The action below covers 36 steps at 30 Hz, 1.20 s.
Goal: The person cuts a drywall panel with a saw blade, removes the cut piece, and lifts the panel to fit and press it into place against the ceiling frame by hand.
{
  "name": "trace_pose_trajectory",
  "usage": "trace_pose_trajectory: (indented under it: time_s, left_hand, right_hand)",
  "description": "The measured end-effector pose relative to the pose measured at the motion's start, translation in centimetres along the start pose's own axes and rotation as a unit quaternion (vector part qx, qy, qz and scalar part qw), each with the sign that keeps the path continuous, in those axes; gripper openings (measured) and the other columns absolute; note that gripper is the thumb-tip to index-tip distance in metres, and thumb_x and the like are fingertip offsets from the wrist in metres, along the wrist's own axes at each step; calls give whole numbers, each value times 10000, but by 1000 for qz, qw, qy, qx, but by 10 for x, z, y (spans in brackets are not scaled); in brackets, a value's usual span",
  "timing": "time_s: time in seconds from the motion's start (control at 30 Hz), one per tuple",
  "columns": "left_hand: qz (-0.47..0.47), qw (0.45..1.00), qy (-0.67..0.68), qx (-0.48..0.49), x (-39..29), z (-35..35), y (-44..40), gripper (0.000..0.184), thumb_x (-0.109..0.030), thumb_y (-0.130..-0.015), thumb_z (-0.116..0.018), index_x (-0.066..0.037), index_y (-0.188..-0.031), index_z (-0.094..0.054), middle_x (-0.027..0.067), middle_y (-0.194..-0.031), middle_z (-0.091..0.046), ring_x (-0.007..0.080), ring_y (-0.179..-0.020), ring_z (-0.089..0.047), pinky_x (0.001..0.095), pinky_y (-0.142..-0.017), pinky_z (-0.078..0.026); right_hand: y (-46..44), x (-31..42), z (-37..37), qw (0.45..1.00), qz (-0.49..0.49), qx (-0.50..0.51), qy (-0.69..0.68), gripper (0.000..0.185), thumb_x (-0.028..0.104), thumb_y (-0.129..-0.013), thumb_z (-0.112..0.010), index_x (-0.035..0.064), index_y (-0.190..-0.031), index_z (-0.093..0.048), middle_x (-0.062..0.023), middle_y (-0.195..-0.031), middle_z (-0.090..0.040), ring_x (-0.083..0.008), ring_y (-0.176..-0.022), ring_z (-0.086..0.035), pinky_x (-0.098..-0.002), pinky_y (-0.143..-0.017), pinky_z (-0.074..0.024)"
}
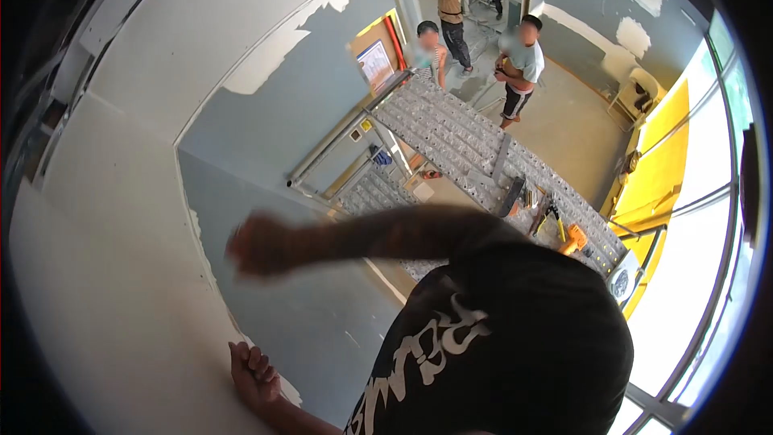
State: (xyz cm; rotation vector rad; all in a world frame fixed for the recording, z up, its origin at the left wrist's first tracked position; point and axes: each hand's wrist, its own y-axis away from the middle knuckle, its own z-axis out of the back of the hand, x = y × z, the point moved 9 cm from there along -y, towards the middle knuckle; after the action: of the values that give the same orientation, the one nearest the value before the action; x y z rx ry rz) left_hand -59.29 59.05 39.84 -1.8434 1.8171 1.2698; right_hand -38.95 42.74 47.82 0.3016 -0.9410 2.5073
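Note:
My right hand (pixel 264 246) is raised at the end of my outstretched arm, in front of the grey-blue wall (pixel 302 330). Motion smears its fingers, so anything in it cannot be made out. Lower down, my left hand (pixel 256 376) has its fingers curled in, close by the seam where the white panel (pixel 121 250) meets that wall. What those fingers hold, if anything, is hidden. Behind my arm lies a perforated metal scaffold platform (pixel 451 125), with an orange power tool (pixel 574 238) and yellow-handled pliers (pixel 560 228) on it.
Two people (pixel 523 64) (pixel 431 48) stand beyond the platform, with others farther back. A lower metal deck (pixel 374 193) sits beneath. Yellow sheeting (pixel 664 153) lines the window side. A white chair (pixel 638 93) stands by the far wall.

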Motion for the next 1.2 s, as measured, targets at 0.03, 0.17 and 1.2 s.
trace_pose_trajectory:
  time_s: [0.03, 0.17, 1.2]
  left_hand:
    - [10, 1000, 18, -4, 5, -14, 3, 404, -408, -1093, -382, -142, -790, -417, -14, -602, -329, 79, -438, -233, 220, -319, -254]
    - [-7, 991, 123, 55, 11, -32, 6, 371, -334, -1090, -405, -159, -763, -393, -35, -597, -281, 69, -447, -199, 219, -360, -167]
    - [-771, 515, -374, -34, -98, -187, 193, 478, -434, -1029, -497, -118, -713, -327, -10, -538, -310, 114, -425, -255, 286, -395, -193]
  right_hand:
    - [4, -62, 18, 995, -83, 34, 52, 298, 354, -829, -637, 66, -761, -664, -149, -785, -685, -330, -752, -696, -467, -666, -550]
    - [50, -233, 123, 924, -366, 95, -58, 655, 427, -864, -717, -42, -1297, -571, -213, -1078, -668, -331, -988, -691, -485, -850, -552]
    - [-228, 191, 171, 879, 311, -203, -298, 938, 579, -842, -677, 122, -1544, -253, -320, -1573, -141, -461, -1443, -226, -636, -1136, -249]
